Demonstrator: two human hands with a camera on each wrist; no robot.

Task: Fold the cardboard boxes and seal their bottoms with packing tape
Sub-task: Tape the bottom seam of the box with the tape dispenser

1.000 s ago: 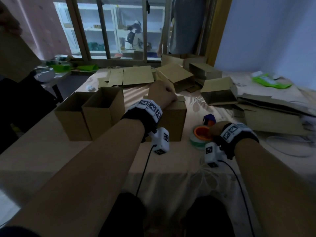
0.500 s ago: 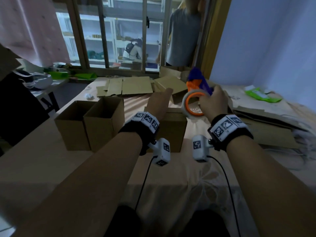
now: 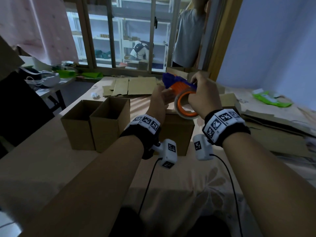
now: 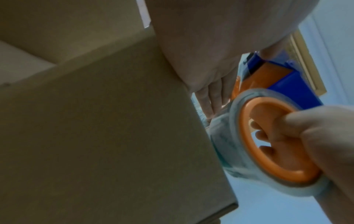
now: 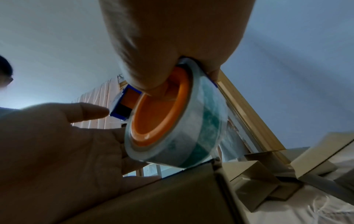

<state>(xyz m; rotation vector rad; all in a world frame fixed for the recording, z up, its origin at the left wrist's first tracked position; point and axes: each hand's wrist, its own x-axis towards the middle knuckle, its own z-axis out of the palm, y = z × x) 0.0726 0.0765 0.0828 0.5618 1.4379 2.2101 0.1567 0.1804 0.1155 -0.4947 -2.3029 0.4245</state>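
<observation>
- Gripping the orange-and-blue tape dispenser (image 3: 183, 98) with right hand (image 3: 201, 98), fingers hooked through the core, hovering over the closed brown cardboard box (image 3: 176, 132) mid-bed for sealing.
- Reaching flat, open left hand (image 3: 159, 101) beside the roll, probably hunting the tape end.

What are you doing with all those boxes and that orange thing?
A person is taping up cardboard boxes. Their right hand grips a tape dispenser by its orange ring, just above a closed box. The left hand is open beside the roll, reaching toward the tape. Two open boxes stand to the left on the table, and flat cardboard lies behind.
</observation>
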